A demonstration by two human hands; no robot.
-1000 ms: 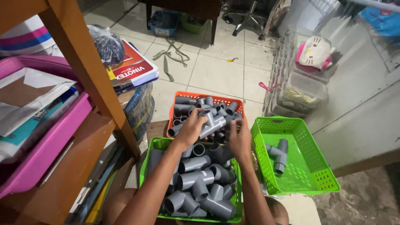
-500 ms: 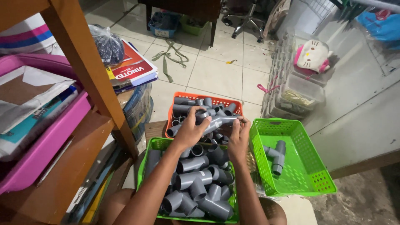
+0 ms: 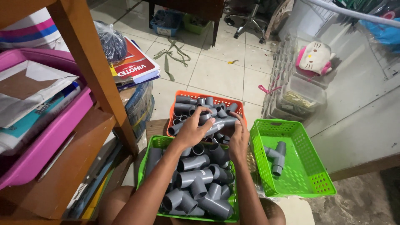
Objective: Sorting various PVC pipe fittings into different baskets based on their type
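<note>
Three plastic baskets sit on the floor in front of a seated person, seen from a head-worn camera looking down. Both bare hands meet over the far edge of the nearest basket. The left hand [image 3: 191, 130] and the right hand [image 3: 239, 139] together hold a grey pipe assembly [image 3: 221, 123], a short length of pipe with a fitting on it; the fingers [image 3: 207, 118] of the left hand are curled closed around one end, and the right hand's are wrapped around the other. The piece hangs in the air between the front green basket [image 3: 146, 156] and the orange basket [image 3: 237, 109] beyond it.

The front green basket is heaped with grey tee and elbow fittings, close to full. The orange basket holds a loose pile of short grey pipe pieces. To the right, a second green basket [image 3: 310, 183] holds just one joined grey piece [image 3: 276, 157], with most of its bottom bare. Judging by that, the joining work looks barely begun: one piece set aside, one in the hands, and a great many fittings left.

At the left stands a wooden shelf [image 3: 89, 66] with a pink tray of papers.
</note>
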